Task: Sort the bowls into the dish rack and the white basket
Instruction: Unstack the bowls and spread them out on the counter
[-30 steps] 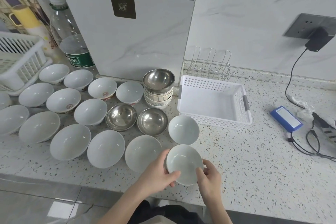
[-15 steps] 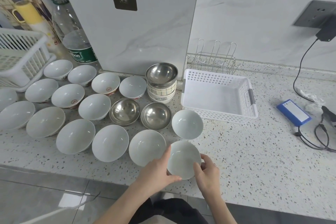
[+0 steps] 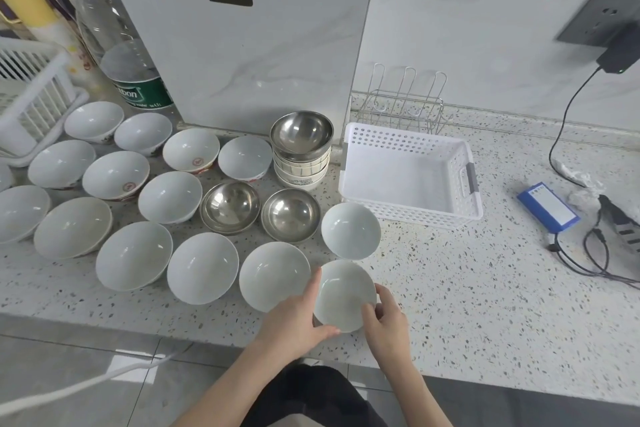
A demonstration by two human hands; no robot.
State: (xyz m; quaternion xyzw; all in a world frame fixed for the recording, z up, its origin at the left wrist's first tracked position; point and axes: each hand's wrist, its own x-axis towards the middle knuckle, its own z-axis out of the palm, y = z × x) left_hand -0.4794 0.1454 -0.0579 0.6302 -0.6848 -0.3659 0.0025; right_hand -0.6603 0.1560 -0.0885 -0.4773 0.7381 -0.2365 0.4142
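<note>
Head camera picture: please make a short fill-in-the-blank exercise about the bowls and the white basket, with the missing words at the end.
1. The left hand and the right hand hold one white bowl between them, so the bowl is held by ____ hands.
2. The white basket has ____ bowls in it.
3. The top bowl of the stack beside the basket is made of ____.
4. The wire rack stands ____ the basket, against the wall.

Missing words: two; no; metal; behind

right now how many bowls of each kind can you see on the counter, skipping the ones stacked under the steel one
white bowls: 14, one of them held
steel bowls: 3
total: 17, plus a sliver of another bowl at the left edge
</note>
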